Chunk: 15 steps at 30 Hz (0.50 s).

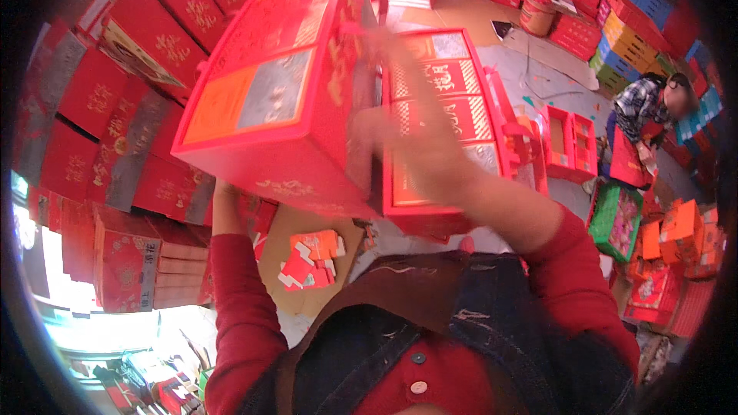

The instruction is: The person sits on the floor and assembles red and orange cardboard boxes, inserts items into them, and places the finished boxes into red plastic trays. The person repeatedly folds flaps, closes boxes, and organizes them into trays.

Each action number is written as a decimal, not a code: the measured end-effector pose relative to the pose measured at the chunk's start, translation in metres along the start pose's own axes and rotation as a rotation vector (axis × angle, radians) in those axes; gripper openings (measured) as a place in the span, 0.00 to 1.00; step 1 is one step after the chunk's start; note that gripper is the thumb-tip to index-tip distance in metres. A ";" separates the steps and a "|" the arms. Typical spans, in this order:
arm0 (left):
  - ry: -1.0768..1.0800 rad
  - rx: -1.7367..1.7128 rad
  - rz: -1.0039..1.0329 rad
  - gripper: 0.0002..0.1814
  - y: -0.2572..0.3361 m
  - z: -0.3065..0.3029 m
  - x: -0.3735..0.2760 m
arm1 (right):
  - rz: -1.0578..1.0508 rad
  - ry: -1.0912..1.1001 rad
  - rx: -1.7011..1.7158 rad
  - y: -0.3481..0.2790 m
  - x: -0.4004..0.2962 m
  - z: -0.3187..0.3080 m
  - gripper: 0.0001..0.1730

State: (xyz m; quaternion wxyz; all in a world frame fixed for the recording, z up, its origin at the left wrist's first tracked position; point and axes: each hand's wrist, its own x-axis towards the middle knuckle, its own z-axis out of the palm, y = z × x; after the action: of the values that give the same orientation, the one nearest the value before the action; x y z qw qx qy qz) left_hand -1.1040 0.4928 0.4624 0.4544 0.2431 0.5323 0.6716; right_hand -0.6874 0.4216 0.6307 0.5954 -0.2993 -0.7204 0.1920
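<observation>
A red gift box (253, 78) with orange and silver panels hangs tilted close before me. My left hand (226, 191) reaches behind its lower left side and seems to bear it. The box hides my fingers there. My right hand (424, 127) is blurred by motion, with thumb and fingers spread beside the box's right side. Contact between them cannot be made out. Behind that hand stands another red box (441, 80), holding a row of red, orange and silver packs. A red strap or flap (504, 104) runs along its right side.
Stacked red gift boxes (167, 40) line the left. Flattened cartons (314, 259) lie on brown cardboard (277, 294) below. Open red trays (568, 138) and a green crate (616, 222) are at right, near a seated person (640, 115). Coloured boxes (625, 34) stand behind.
</observation>
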 end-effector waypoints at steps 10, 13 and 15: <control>0.094 -0.207 -0.348 0.41 -0.136 0.038 -0.146 | 1.016 0.209 0.315 0.067 -0.150 -0.126 0.24; 0.092 -0.392 -0.356 0.36 -0.134 0.046 -0.136 | 1.108 0.134 0.373 0.060 -0.136 -0.116 0.23; 0.110 -0.464 -0.335 0.33 -0.136 0.049 -0.134 | 1.182 0.140 0.344 0.061 -0.131 -0.119 0.22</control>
State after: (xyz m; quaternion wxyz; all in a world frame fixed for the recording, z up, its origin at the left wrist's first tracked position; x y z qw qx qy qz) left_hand -0.9537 0.4034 0.3712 0.5729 0.0044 0.4209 0.7032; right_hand -0.5446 0.3711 0.5202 0.4738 -0.5594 -0.3508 0.5827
